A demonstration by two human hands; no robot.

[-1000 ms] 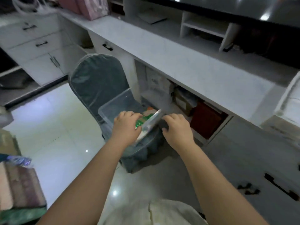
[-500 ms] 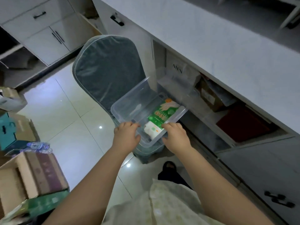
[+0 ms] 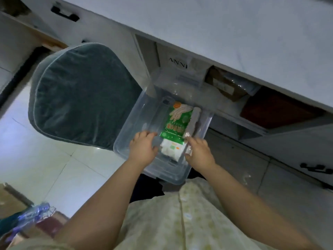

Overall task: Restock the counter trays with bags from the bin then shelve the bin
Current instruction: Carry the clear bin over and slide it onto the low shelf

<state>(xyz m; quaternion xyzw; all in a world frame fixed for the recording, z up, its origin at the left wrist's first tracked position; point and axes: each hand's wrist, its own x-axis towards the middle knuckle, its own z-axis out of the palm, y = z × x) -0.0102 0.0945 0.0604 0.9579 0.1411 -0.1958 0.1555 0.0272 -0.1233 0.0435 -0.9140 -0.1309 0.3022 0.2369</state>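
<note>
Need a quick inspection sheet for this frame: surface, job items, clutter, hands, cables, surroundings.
Surface: white counter runs along the top; the part in view is bare; no trays in view.
Job's things: clear plastic bin sits on the seat of the teal chair; green and white bag pack lies inside it.
Clutter: cartons and a crumpled plastic bottle on the floor at lower left.
Grippers: left hand and right hand are both inside the bin, either side of the pack; the right touches its edge; grip unclear.
Cables: nothing seen.
Surroundings: open shelf under the counter holds another clear bin, a brown box and a dark red box; drawers with black handles; glossy tiled floor.
</note>
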